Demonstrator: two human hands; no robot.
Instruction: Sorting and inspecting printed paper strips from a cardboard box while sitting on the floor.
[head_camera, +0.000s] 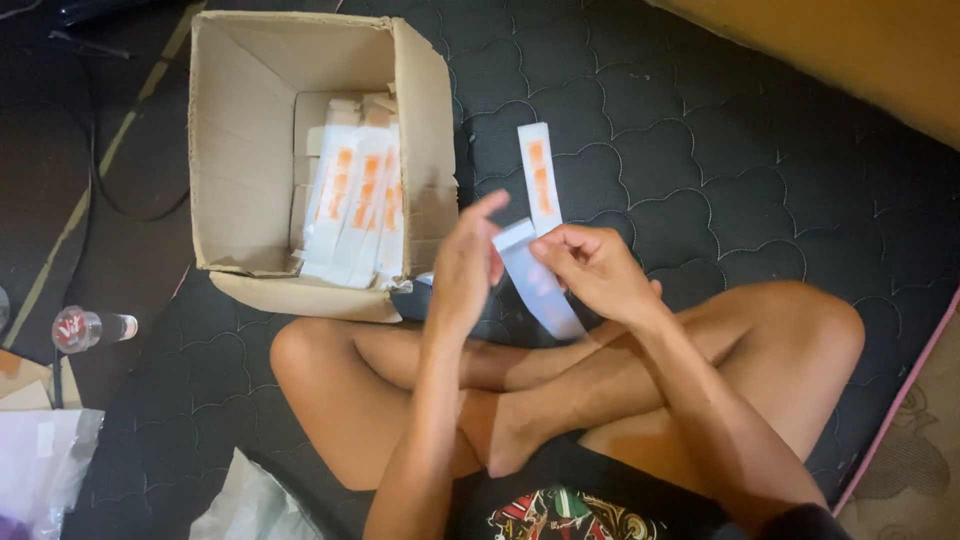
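Clear plastic catches the eye at the far left, a bottle (92, 328) lying on the floor. Next, a cardboard box (250, 150) stands open on the dark quilted mat (700, 130), holding white packs (358, 205) with orange print. Beside it, the left hand (465, 265), fingers loosely spread, touches a long white strip (538, 285). The right hand (595, 265) pinches that strip's upper end above the crossed legs. A printed white pack (540, 178) sticks up just behind the hands.

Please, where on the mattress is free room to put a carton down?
Free: the dark mattress right of the lone white carton, toward the yellow wall. Crowded: the cardboard box full of cartons, and both hands above the crossed legs.
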